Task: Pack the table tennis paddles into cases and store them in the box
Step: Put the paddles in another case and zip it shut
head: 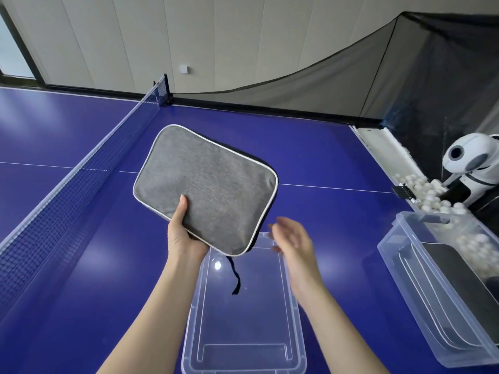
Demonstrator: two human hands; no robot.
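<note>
You're holding the grey case in your left hand, gripping its near edge: thumb is lying on top of the fabric, the other fingers are wrapping underneath, out of view. The case is hanging in the air, tilted, with its far end up and pointing toward the net, and it isn't touching the worktop. A black strap is dangling from its near corner.

Your right hand is hovering just beside the case's near-right corner, apart from it. Its fingers are loosely spread and gripping nothing, and they're motion-blurred.

Directly below the case a clear container is sitting on the worktop with nothing in it. I can't tell whether it's a shallow box or a lid.

To your right, at the worktop's edge, a clear box is sitting with stored cases standing on edge inside it. I can't tell how many.

Beyond that box, white balls are piling up in a tray next to a white ball machine. A black catch net is hanging behind it along the far end.
</note>
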